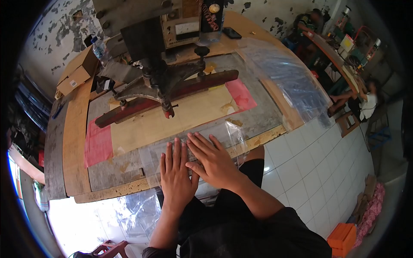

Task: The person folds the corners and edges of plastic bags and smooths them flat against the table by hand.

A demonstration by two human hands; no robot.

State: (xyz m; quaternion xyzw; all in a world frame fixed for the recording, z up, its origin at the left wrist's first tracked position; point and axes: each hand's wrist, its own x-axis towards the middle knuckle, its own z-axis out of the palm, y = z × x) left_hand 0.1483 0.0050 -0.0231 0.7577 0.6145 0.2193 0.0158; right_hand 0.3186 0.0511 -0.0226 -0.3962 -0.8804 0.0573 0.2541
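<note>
My left hand (176, 176) lies flat, fingers stretched forward, on a clear plastic sheet (148, 161) at the front edge of the machine bed. Beside it my right hand (213, 161) is also flat on the sheet, its thumb touching or overlapping the left hand. The plastic wrinkles and shines right of my fingers and hangs over the edge. Just beyond my fingertips lies a tan sheet (172, 124) with pink ends (99, 144). Above it stands the machine's long red-brown pressing bar (180, 94), apart from my hands.
A pile of clear plastic sheets (292, 81) covers the table's right side. A cardboard box (77, 71) and a plastic bottle (99, 47) stand at the left. A phone (232, 32) lies at the back. Two people sit at the right. An orange crate (342, 238) is on the floor.
</note>
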